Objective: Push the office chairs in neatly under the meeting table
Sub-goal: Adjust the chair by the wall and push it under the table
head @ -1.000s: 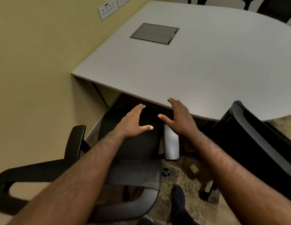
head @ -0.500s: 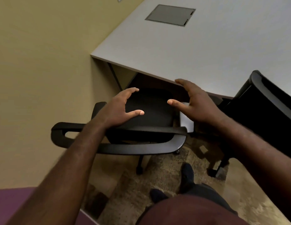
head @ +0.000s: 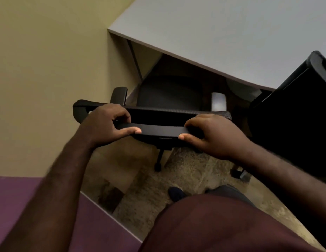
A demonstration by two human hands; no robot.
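Two hands grip the top rail of the nearer office chair [head: 158, 126], one towards each end, which looks a sensible hold for steering it straight: pressure from both sides should keep the castors from swinging the seat off line. That chair stands at the near left corner of the surface [head: 222, 33], its backrest facing the person and its seat [head: 169, 91] already partly in the shadow under the edge. Its left armrest [head: 119, 94] lies close to the yellow wall [head: 40, 60], so there seems little room to drift that way, while the pale right armrest [head: 219, 101] sits just below the edge of the surface.

On the left, the left hand [head: 107, 124] is closed round the rail, fingers curled over the far side and thumb pressed flat along the near face. To the right, the right hand [head: 211, 135] mirrors it, fingers wrapped over the top and thumb lying along the rail towards the middle. Neither holds anything else.

Further right, a second chair [head: 295, 115] stands beside the first, its dark back turned at an angle and reaching up past the edge of the surface; whether the two touch cannot be told. Beneath, the chair's base [head: 159, 159] rests on mottled carpet [head: 186, 179], and a dark shoe [head: 176, 193] shows just behind it. My judgement is that the push is under way but not finished.
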